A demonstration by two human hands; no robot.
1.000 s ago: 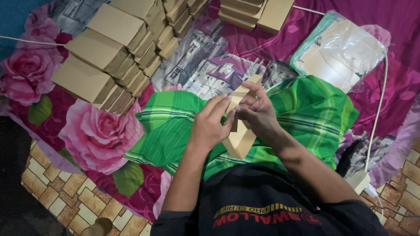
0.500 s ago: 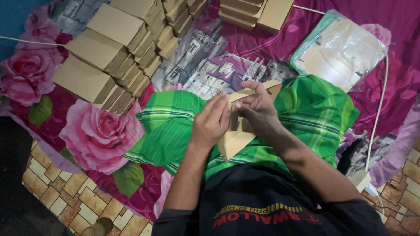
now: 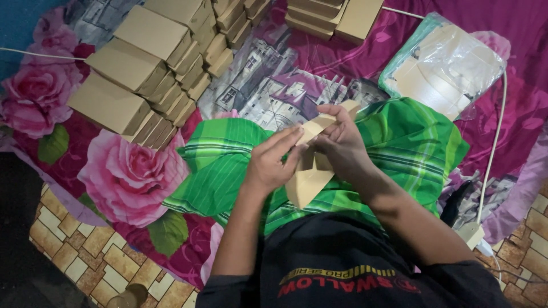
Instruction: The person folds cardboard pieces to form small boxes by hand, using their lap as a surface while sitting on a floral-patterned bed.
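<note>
both hands are closed on a flat brown cardboard blank (image 3: 308, 177) held over the lap above a green plaid cloth (image 3: 228, 165) — the left hand (image 3: 274, 162) pinches its left flap between curled fingers and thumb, the right hand (image 3: 342, 145) grips the upper flap with fingers bent over its edge. to fold it well i'd judge the creases should be pressed along the scored lines with thumbs kept close to the fold, the card's lower point resting against the cloth. open room lies just ahead on the floral sheet (image 3: 125, 177), while rows of finished brown boxes (image 3: 142, 63) crowd the far left and a plastic-wrapped stack of blanks (image 3: 451, 63) sits to the far right — both well apart.
</note>
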